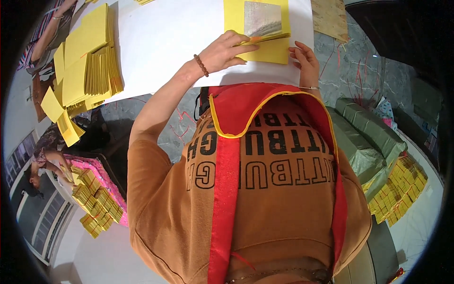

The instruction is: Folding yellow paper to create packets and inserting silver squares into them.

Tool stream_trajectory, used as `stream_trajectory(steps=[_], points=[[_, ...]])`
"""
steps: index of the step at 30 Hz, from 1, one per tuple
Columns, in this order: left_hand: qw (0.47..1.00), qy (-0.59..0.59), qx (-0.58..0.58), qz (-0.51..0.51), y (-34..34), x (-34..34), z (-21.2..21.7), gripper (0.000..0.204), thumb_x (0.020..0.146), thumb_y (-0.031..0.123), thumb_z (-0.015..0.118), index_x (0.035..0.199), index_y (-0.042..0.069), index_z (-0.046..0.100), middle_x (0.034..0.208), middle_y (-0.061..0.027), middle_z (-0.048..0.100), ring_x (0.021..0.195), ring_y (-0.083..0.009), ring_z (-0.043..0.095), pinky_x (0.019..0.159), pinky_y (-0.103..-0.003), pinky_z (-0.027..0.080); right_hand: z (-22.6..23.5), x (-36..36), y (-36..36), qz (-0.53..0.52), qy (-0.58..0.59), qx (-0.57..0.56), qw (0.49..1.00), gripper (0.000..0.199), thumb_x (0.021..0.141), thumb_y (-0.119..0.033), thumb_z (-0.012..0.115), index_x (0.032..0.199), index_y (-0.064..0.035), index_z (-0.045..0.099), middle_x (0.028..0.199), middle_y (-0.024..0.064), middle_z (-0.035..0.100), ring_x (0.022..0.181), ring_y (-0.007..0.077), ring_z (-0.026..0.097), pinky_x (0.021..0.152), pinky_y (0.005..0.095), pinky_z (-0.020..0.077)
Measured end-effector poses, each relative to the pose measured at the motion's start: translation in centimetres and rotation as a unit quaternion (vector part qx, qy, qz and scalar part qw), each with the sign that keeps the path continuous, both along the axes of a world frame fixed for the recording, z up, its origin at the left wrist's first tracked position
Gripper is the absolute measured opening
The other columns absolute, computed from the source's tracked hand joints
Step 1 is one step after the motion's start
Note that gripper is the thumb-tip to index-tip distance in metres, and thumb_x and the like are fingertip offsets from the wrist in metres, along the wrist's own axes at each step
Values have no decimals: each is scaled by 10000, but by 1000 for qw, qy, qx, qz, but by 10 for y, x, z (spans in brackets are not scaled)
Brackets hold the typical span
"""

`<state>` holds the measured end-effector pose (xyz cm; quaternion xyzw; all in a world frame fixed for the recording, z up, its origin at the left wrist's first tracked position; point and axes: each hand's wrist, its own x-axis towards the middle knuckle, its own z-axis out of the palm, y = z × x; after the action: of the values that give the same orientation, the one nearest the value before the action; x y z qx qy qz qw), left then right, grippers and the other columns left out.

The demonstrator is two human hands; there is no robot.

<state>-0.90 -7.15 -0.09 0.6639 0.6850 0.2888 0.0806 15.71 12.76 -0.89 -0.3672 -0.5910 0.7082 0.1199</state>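
Yellow joss paper with a silvery square [262,20] lies on the white tabletop [165,42] in front of me. A lower yellow sheet [272,52] shows beneath its near edge, with a strip of orange between the two. My left hand [229,51] reaches over the paper's left side, fingers apart, with the fingertips touching the orange strip and the lower sheet. Close to the right edge of the sheet, my right hand [305,57] is raised with its fingers loosely bent and apart. Nothing shows in either hand.
A tall stack of folded yellow paper [90,66] stands at the table's left end, some pieces hanging over the edge. Bundled yellow paper [97,199] lies at lower left beside a person. Green wrapped packs [364,137] and more yellow bundles [399,189] are on the right.
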Motion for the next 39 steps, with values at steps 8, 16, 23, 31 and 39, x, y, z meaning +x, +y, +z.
stream_trajectory(steps=[8, 16, 23, 31, 39], points=[[1000, 15, -15, -5, 2, 0, 4, 447, 714, 171, 667, 1145, 140, 553, 1093, -73, 513, 948, -238, 482, 833, -343, 451, -8, 0, 1, -15, -16, -1, 1000, 286, 848, -169, 549, 1121, -84, 563, 1015, 3, 611, 880, 81, 525, 717, 203, 372], [1000, 10, -1, -9, 2, -2, 4, 422, 727, 171, 662, 1136, 142, 562, 1063, -78, 525, 931, -239, 494, 824, -342, 453, -5, 1, 1, -7, -4, -10, 1000, 277, 842, -129, 561, 1109, -55, 565, 1040, 15, 592, 924, 91, 526, 766, 212, 391], [1000, -16, 11, -12, 1, -5, 2, 379, 749, 187, 649, 1119, 140, 582, 1024, -100, 548, 936, -244, 509, 818, -348, 461, -5, 1, 0, -13, 15, 1, 1000, 265, 844, -113, 563, 1099, -40, 564, 1026, 23, 586, 943, 101, 528, 783, 214, 402], [1000, -26, 10, 0, -1, -5, 2, 345, 785, 170, 614, 1127, 143, 580, 979, -105, 566, 912, -249, 525, 806, -346, 467, -1, 0, -1, 1, 15, 11, 1000, 287, 834, -136, 576, 1110, -54, 561, 934, 8, 592, 824, 76, 518, 698, 200, 392], [1000, -24, 15, 10, -1, -3, 2, 252, 808, 136, 574, 1059, 142, 599, 998, -68, 571, 912, -227, 520, 811, -333, 460, 10, -6, -3, 35, 31, -42, 998, 368, 807, -97, 578, 1167, -71, 509, 682, -9, 554, 569, 54, 448, 510, 183, 332]])
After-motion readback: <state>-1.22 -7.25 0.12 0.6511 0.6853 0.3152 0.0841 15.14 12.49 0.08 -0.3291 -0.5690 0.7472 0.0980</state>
